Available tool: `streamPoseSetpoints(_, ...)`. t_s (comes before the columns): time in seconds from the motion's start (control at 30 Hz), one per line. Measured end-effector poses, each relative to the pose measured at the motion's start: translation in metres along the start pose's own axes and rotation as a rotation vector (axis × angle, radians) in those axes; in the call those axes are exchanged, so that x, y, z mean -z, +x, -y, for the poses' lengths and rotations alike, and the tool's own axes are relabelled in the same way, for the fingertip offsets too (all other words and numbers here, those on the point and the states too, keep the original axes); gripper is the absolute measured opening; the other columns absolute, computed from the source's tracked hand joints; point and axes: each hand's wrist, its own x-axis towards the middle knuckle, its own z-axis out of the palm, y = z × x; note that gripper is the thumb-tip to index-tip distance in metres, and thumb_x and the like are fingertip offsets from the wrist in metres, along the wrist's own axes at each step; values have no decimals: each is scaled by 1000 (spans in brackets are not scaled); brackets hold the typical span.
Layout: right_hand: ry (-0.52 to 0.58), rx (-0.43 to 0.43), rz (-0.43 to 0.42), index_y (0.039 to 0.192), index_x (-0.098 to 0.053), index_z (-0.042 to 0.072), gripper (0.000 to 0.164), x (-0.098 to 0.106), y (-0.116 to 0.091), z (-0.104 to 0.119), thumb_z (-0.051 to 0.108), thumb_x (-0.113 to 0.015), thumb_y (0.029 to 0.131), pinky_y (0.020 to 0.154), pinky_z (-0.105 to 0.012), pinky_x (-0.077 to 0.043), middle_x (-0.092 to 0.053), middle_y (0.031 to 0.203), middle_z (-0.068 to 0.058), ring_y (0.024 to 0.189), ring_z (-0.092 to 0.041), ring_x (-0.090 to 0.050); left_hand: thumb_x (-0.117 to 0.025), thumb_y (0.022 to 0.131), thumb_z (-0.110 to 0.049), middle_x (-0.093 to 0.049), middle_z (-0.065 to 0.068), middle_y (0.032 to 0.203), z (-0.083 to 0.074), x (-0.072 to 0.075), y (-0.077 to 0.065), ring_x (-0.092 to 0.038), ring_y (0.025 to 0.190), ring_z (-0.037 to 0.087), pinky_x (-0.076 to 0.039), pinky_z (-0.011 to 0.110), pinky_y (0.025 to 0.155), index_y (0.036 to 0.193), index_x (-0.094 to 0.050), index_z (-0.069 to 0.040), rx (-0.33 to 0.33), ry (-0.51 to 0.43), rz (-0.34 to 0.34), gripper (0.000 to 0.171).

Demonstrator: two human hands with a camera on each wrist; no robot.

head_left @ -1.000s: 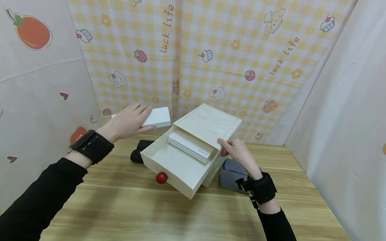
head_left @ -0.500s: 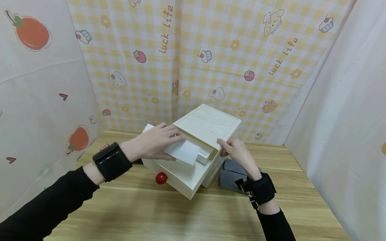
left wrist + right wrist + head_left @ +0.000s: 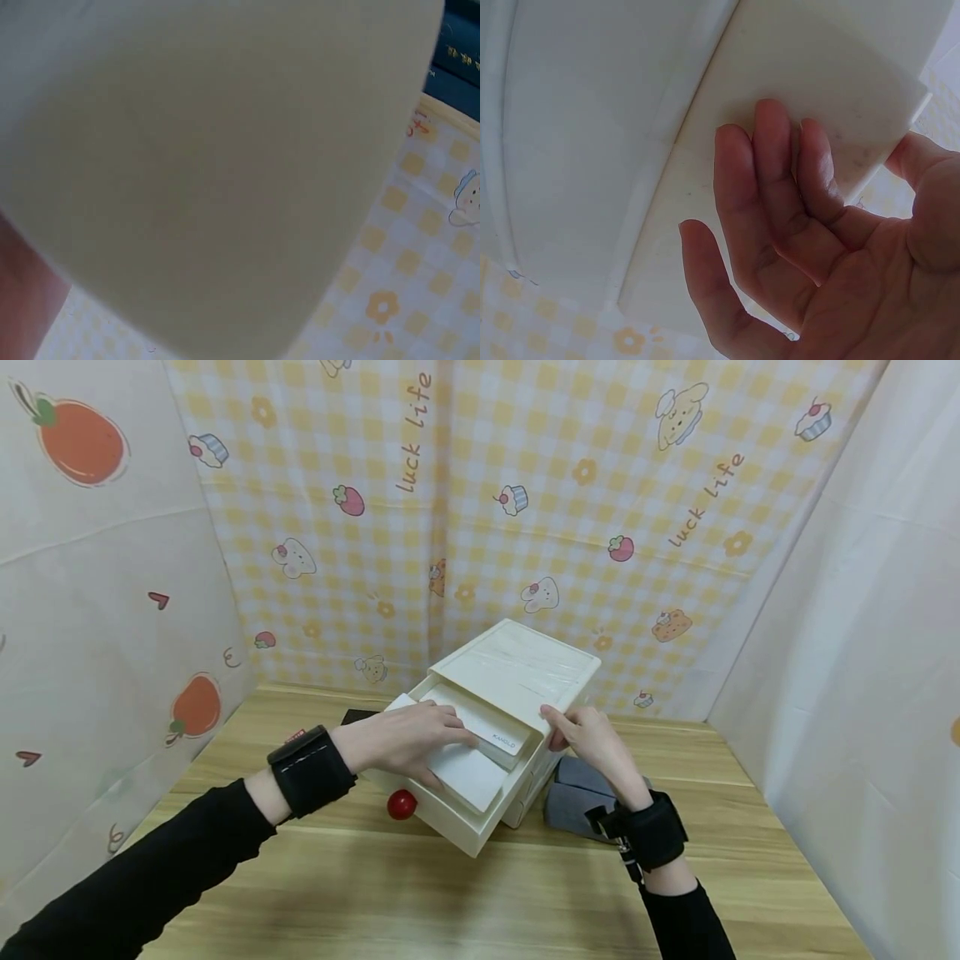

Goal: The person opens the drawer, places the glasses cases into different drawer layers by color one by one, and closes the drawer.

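A cream drawer cabinet stands angled on the wooden table, its top drawer pulled out. The drawer front carries a round red knob. My left hand holds a plain white box inside the drawer, thumb along its near edge. Behind it in the drawer lies another white box with small lettering. At the cabinet's front right corner, my right hand grips the top edge between thumb and fingers; its curled fingers show against the side. A pale surface fills most of the left wrist view.
A grey case-like object lies right of the cabinet, partly behind the right wrist. Left of the drawer, a black object is mostly hidden by the left hand. A yellow checked curtain hangs behind the table.
My left hand has carried the plain white box from left of the cabinet rightward and down into the open drawer, in front of the lettered box. The right hand has stayed at the cabinet corner.
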Motion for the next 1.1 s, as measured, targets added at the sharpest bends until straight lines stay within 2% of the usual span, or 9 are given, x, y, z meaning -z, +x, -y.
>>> streamPoseSetpoints(0.17,11,-3,0,77,-71,5,58,0,0,-1,51,-42,97,83,-39,-50,-72,85,-11,83,-19,-67,-83,68,-36,-65,5,115,2,-3,2,-60,105,19,-47,37,94,127,-59,-16,41,-73,43,66)
streamPoseSetpoints(0.37,37,-22,10,79,-70,6,58,-1,-2,-1,54,-41,96,87,-39,-49,-71,88,-10,86,-18,-66,-80,72,-24,-64,5,122,3,-6,5,-58,112,19,-48,36,94,127,-59,-17,69,-131,74,59)
streamPoseSetpoints(0.53,36,-22,8,79,-70,6,58,-1,-1,-1,53,-42,96,86,-39,-49,-72,88,-10,86,-19,-66,-80,74,-20,-65,5,122,3,-4,-2,-58,116,21,-47,38,97,122,-62,-18,59,-142,3,51)
streamPoseSetpoints(0.7,37,-21,8,79,-70,5,58,-1,-1,-1,54,-43,96,85,-39,-49,-72,88,-11,86,-19,-66,-78,78,-21,-68,1,112,3,-6,-15,-60,109,18,-49,35,93,112,-67,-16,69,-169,-142,36)
streamPoseSetpoints(0.8,43,-26,5,79,-70,6,58,-1,-1,-2,56,-43,95,86,-39,-48,-71,88,-10,86,-18,-66,-76,80,-19,-70,-1,100,4,-10,-20,-63,97,13,-52,29,82,103,-70,-13,70,-193,-297,24)
streamPoseSetpoints(0.87,44,-24,5,80,-70,6,59,-1,-1,-2,56,-43,95,86,-39,-48,-71,88,-10,87,-18,-65,-76,80,-17,-69,-3,90,5,-13,-24,-63,86,10,-52,25,73,94,-70,-13,53,-187,-433,16)
streamPoseSetpoints(0.9,45,-27,6,80,-70,6,59,-1,-1,-2,56,-42,95,86,-39,-48,-71,88,-10,87,-19,-65,-76,79,-15,-68,-4,86,5,-16,-26,-62,82,9,-53,25,74,90,-70,-12,35,-180,-500,13)
streamPoseSetpoints(1.0,39,-26,7,79,-70,7,60,-1,-2,-2,57,-42,95,87,-39,-48,-71,88,-10,88,-19,-66,-72,84,-17,-65,-4,78,3,-25,-35,-58,74,8,-50,22,68,80,-66,-12,-23,-101,-682,9)
streamPoseSetpoints(1.1,37,-33,10,79,-70,7,60,0,-2,-3,57,-42,95,87,-39,-47,-71,89,-10,89,-19,-66,-60,93,-25,-61,-3,74,-2,-34,-46,-55,71,9,-48,21,67,75,-63,-12,-81,18,-801,23)
